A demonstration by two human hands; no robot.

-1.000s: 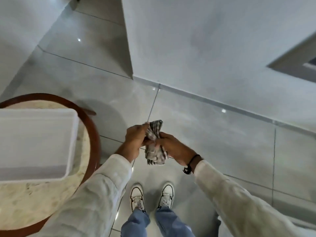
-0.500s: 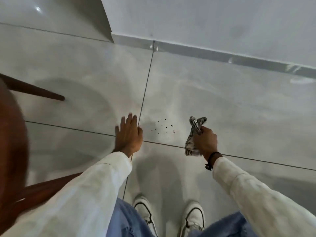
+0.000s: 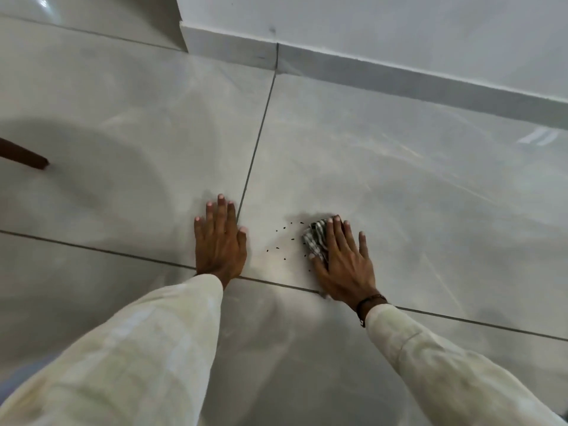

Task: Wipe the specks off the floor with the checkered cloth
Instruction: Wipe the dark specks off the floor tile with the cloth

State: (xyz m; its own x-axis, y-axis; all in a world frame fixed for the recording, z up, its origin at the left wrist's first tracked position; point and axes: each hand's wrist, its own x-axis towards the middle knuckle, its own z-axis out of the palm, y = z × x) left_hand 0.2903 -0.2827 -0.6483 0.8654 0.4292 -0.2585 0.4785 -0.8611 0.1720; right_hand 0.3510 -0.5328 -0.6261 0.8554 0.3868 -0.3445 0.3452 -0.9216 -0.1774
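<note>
Your right hand point(image 3: 342, 259) lay flat with fingers spread, pressing the checkered cloth point(image 3: 315, 238) onto the floor point(image 3: 399, 186); cloth bunched under the palm, poking out at the fingertips. Specks point(image 3: 284, 239) sat just left of the cloth. Your left hand point(image 3: 219, 241) was empty, palm flat on the tile.

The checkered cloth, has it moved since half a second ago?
Yes. The checkered cloth has gone down from mid-air onto the floor tile, pressed flat under the right hand, right beside the specks.
</note>
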